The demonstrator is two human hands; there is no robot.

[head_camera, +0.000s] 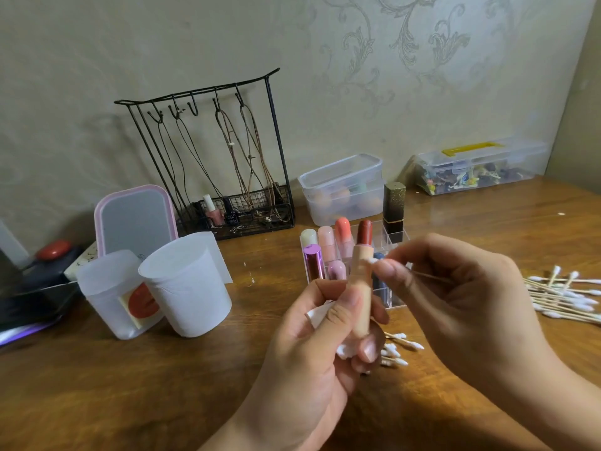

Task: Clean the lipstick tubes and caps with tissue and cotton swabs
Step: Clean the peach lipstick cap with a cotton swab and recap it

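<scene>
Left hand (325, 346) grips an upright peach plastic lipstick tube (359, 294) plus crumpled white tissue (320, 315); right hand (455, 297) pinches a wooden cotton swab (419, 274), swabbing the tube's rim. Next, probably, turn the tube.

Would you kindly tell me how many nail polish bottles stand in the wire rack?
2: a pink bottle and a dark bottle, side by side in the wire rack; others may be hidden.
</scene>
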